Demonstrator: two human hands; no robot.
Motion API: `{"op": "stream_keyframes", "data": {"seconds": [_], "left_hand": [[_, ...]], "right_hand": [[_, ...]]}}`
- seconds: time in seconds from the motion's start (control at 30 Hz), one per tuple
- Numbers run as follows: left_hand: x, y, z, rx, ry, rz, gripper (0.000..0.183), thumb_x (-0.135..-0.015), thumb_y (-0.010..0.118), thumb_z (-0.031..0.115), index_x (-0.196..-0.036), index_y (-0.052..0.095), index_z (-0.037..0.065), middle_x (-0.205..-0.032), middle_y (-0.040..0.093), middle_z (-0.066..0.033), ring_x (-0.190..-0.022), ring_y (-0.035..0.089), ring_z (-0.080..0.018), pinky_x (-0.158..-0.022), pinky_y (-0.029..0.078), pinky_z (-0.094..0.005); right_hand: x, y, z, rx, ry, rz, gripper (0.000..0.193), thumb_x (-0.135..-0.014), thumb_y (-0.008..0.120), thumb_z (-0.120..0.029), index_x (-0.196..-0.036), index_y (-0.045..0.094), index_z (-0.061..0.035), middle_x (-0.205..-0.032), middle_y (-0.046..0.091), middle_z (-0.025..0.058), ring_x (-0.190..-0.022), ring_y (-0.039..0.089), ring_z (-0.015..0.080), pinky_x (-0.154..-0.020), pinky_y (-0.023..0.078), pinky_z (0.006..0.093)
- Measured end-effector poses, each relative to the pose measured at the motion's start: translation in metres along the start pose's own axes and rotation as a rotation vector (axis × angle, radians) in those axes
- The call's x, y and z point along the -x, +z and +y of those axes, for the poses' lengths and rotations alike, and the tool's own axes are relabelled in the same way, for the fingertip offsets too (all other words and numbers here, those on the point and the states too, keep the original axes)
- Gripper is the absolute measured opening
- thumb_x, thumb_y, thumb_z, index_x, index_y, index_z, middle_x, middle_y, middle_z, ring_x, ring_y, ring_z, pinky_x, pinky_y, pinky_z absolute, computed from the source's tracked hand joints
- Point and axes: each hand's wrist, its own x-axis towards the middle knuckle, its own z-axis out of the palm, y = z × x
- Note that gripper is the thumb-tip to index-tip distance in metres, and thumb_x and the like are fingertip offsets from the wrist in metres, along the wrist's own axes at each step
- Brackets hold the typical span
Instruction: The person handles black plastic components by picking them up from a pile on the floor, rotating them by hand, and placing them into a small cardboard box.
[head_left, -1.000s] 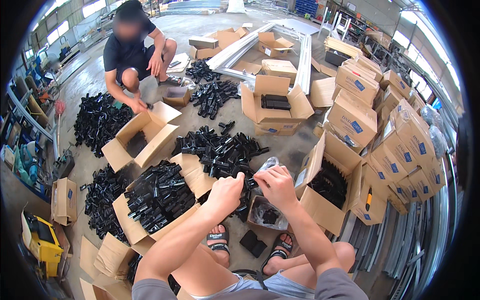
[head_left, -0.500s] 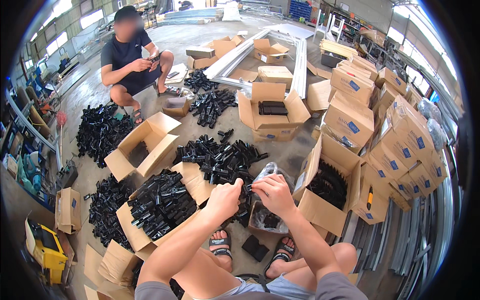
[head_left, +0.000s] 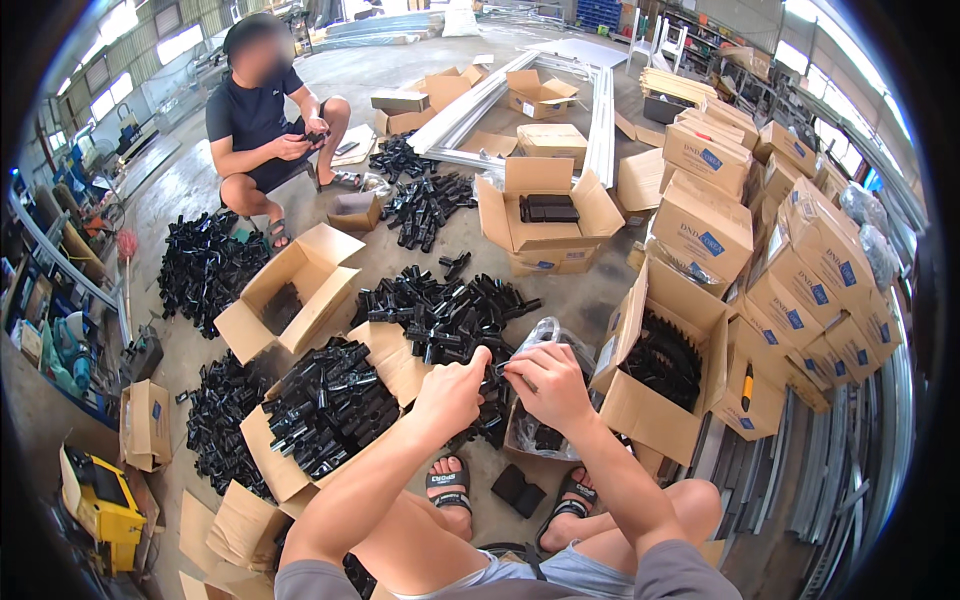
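Observation:
In front of my knees, my left hand (head_left: pixel 450 395) is closed around a small black plastic part (head_left: pixel 492 372), mostly hidden by the fingers, with the thumb along its top. Close beside it, my right hand (head_left: pixel 548 385) pinches something small against that part's end; it is too small to name. Below my right hand stands a small carton with a clear plastic bag (head_left: pixel 527 426) and dark pieces in it. Beyond my hands lies a heap of black plastic connectors (head_left: pixel 440 312). More black connectors (head_left: pixel 330 408) fill an opened carton left of my left forearm.
On the right, an open carton (head_left: pixel 652 418) holds black ribbed parts, beside stacked closed cartons (head_left: pixel 820 270) and metal profiles (head_left: pixel 765 480). A black block (head_left: pixel 518 490) lies between my feet. At the far left, another person (head_left: pixel 262 125) squats, handling a dark part near more heaps.
My hands stay together in nearly the same pose, with the left thumb raised slightly. The view has shifted a little. The other person's hands have lowered slightly.

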Motion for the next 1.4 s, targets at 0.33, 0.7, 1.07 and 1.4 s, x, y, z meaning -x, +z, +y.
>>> {"op": "stream_keyframes", "data": {"seconds": [0.33, 0.7, 1.07, 1.4], "left_hand": [[0.001, -0.022, 0.017, 0.369, -0.038, 0.063, 0.072, -0.088, 0.079, 0.008, -0.151, 0.049, 0.024, -0.113, 0.072, -0.0267, -0.107, 0.072, -0.0425, -0.090, 0.057, -0.0476], [-0.002, -0.015, 0.014, 0.667, -0.046, -0.005, 0.075, -0.090, 0.077, -0.003, -0.156, 0.050, 0.020, -0.125, 0.073, -0.0110, -0.110, 0.069, -0.0170, -0.098, 0.055, -0.0340], [0.001, -0.028, 0.028, 0.500, -0.065, -0.042, 0.077, -0.088, 0.081, 0.005, -0.156, 0.051, 0.025, -0.128, 0.074, -0.0138, -0.110, 0.072, -0.0213, -0.101, 0.056, -0.0360], [-0.003, -0.020, 0.027, 0.704, -0.071, -0.135, 0.081, -0.088, 0.082, 0.006, -0.159, 0.045, 0.020, -0.130, 0.072, -0.0142, -0.114, 0.070, -0.0196, -0.100, 0.057, -0.0345]], "right_hand": [[0.017, 0.005, 0.024, -1.251, 0.991, 0.184, 0.049, -0.105, 0.066, -0.021, -0.147, 0.051, -0.0018, -0.122, 0.070, 0.0116, -0.112, 0.070, 0.0224, -0.099, 0.056, 0.0366], [0.008, 0.003, 0.019, -1.331, 0.906, 0.193, 0.046, -0.101, 0.072, -0.017, -0.141, 0.054, 0.0001, -0.115, 0.071, 0.0080, -0.101, 0.070, 0.0169, -0.091, 0.061, 0.0362], [0.013, 0.000, 0.019, -1.379, 0.920, 0.215, 0.042, -0.101, 0.073, -0.021, -0.137, 0.058, -0.0054, -0.110, 0.067, 0.0018, -0.099, 0.067, 0.0140, -0.089, 0.061, 0.0343], [0.009, 0.005, 0.017, -1.287, 0.990, 0.235, 0.040, -0.101, 0.073, -0.023, -0.134, 0.060, -0.0065, -0.111, 0.066, 0.0002, -0.097, 0.066, 0.0107, -0.083, 0.061, 0.0310]]}}
